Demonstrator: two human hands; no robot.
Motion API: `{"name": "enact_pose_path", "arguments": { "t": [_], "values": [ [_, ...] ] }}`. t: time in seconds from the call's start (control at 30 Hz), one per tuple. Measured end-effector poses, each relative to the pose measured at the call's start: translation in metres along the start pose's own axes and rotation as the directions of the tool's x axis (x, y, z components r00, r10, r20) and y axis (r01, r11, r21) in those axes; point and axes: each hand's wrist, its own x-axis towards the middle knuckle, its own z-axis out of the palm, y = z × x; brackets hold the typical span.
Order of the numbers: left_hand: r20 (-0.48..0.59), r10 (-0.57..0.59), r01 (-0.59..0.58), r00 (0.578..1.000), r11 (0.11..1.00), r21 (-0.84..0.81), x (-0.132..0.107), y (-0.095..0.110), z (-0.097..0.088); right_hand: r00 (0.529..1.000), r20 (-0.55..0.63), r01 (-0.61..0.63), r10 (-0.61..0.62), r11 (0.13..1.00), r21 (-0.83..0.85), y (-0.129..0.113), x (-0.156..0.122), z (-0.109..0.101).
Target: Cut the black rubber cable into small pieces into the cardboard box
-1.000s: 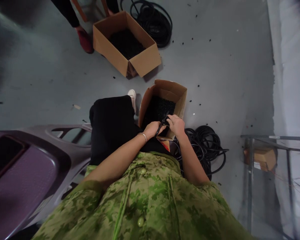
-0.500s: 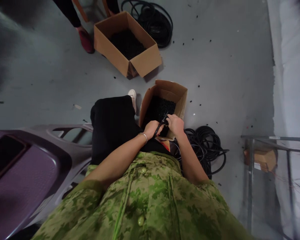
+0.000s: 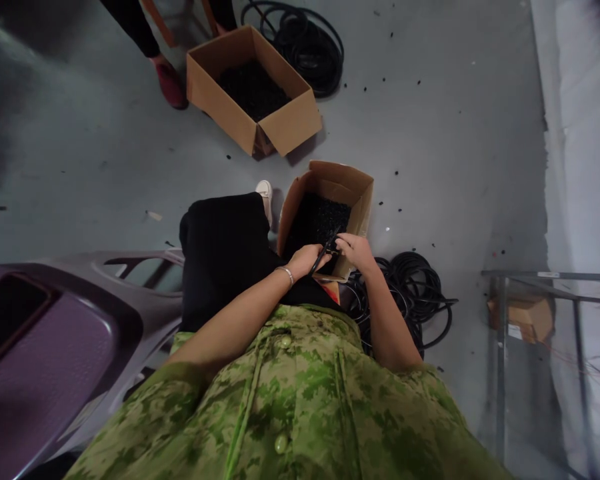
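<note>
My left hand (image 3: 305, 260) is closed around a length of black tubing (image 3: 318, 260), which slants up past the fingers. A bracelet circles that wrist. My right hand (image 3: 356, 251) is beside it with bent fingers drawn together at the tubing's upper end. A small dark item with a light glint lies at its fingertips, too small to name. Both hands are over the near side of an open cardboard box (image 3: 365, 207), which holds many small black pieces (image 3: 323, 217).
A second cardboard box (image 3: 290, 127) with black pieces stands ahead, near another person's red shoe (image 3: 171, 85). Black hose coils (image 3: 307, 57) lie behind it, and more hose (image 3: 420, 287) lies at my right. A purple chair (image 3: 70, 373) is at left, a metal frame (image 3: 503, 360) at right.
My right hand has shifted slightly right and down, its fingers a little farther from my left hand. The left hand keeps hold of the tubing, almost still.
</note>
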Motion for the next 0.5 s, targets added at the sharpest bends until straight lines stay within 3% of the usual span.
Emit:
{"name": "enact_pose_path", "arguments": {
  "t": [0.2,0.5],
  "values": [
    [0.029,-0.006,0.003,1.0,0.995,0.098,-0.001,0.001,-0.003,0.996,-0.056,-0.081,0.064,0.918,-0.388,-0.026,-0.011,0.003],
    [0.091,-0.091,0.097,0.992,0.993,-0.063,-0.009,0.009,-0.008,0.999,0.003,-0.033,0.041,0.853,-0.521,-0.02,-0.006,0.006]
  ]
}}
